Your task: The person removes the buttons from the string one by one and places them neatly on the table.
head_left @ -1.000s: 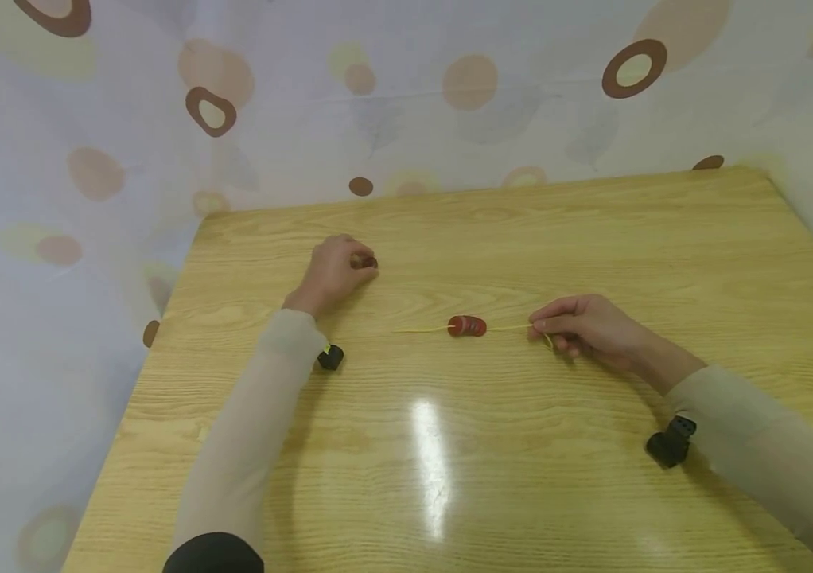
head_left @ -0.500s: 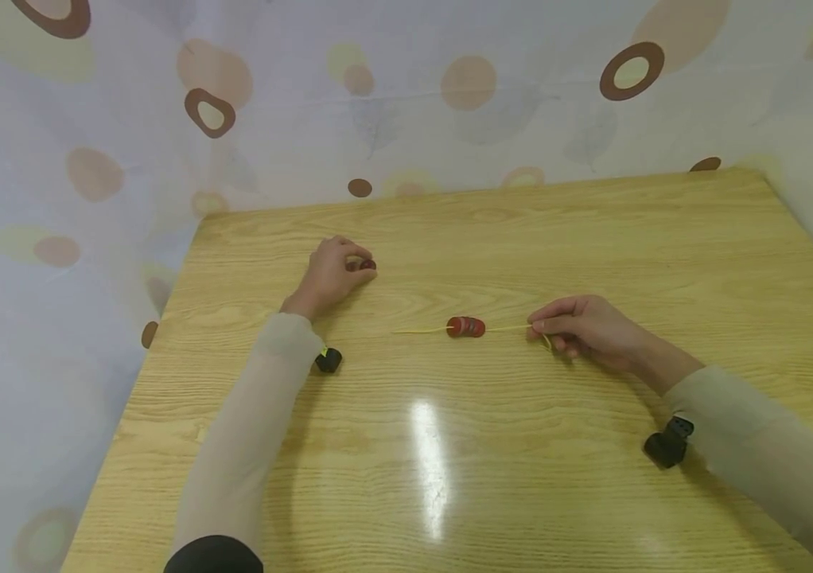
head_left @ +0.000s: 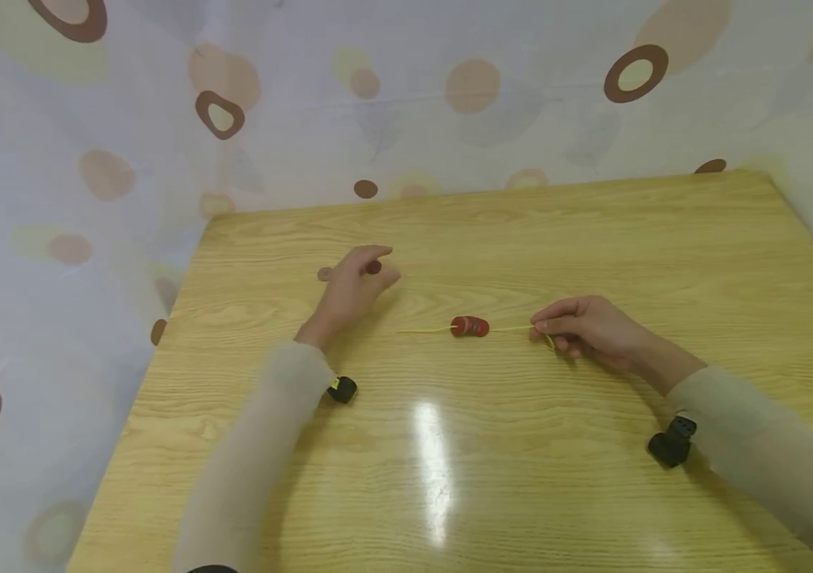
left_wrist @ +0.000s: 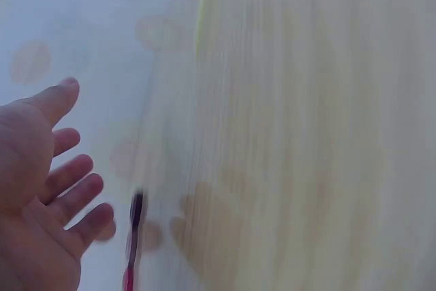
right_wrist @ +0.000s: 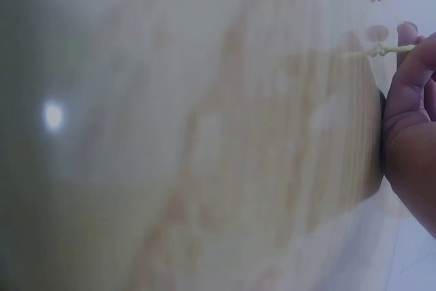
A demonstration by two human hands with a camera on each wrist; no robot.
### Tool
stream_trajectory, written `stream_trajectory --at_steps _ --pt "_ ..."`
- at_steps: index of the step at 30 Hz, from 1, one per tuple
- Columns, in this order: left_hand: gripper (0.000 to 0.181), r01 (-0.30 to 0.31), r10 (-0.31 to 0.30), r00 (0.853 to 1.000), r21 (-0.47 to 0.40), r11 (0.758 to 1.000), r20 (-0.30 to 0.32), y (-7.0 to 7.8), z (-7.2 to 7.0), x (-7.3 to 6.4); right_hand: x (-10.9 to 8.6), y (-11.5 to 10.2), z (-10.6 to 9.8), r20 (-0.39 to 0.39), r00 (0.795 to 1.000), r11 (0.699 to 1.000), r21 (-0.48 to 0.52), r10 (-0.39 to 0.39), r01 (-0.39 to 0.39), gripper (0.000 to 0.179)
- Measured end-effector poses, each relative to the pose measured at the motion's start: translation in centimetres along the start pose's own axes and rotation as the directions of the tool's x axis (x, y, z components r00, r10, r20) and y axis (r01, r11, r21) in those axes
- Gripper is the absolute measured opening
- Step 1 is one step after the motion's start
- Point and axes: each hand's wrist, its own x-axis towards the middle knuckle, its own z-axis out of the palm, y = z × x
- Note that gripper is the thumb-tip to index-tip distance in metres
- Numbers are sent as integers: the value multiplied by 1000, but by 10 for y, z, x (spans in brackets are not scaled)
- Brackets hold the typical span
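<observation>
At the right of the head frame, the right hand (head_left: 589, 330) pinches a yellow cord (head_left: 510, 329) between thumb and forefinger, its grip closed on the cord, with a loose bit hanging below the fingers; the right wrist frame shows a knot (right_wrist: 377, 50) in the cord beside those fingertips, at the upper right. The cord runs leftward through a stack of red discs (head_left: 469, 326) near the centre of the head frame, and its free end lies further left on the bench (head_left: 521, 477); the stack rests on its side.

Left of upper centre, the left hand (head_left: 356, 290) has its grip released, thumb and forefinger spread apart; a dark red disc (head_left: 374, 267) shows in the gap between them, and a pinkish-brown disc (head_left: 325, 274) lies just beside the back of the hand. Pale sleeves (head_left: 256, 469) reach the wrists; a spotted backdrop (head_left: 414, 127) fills the top.
</observation>
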Motion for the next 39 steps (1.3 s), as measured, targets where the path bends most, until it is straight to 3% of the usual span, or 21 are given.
stream_trajectory --at_steps 2,5,9,15,19,26,39 --pt "56 1 3 1000 -142 990 28 8 13 -7 0 0 -1 1 1000 1000 -3 -4 4 26" --pt "58 11 14 997 -313 950 77 17 33 -15 1 -1 -2 -2 1000 1000 -2 -5 5 26" --pt "57 26 27 992 -406 913 125 26 53 -25 3 -1 -1 -5 1000 1000 -1 1 -1 28" --pt "55 77 -4 983 -390 918 186 33 70 -35 7 0 1 -9 1000 1000 4 6 -6 30" --pt "48 108 -48 984 -355 929 173 32 75 -38 9 1 3 -3 1000 1000 -5 1 -1 32" --pt "40 68 -35 992 -279 958 122 27 78 -41 11 1 6 5 1000 1000 -2 -3 3 30" --pt "38 35 -21 998 -224 974 65 29 83 -41 10 -2 8 2 1000 1000 4 12 -12 23"
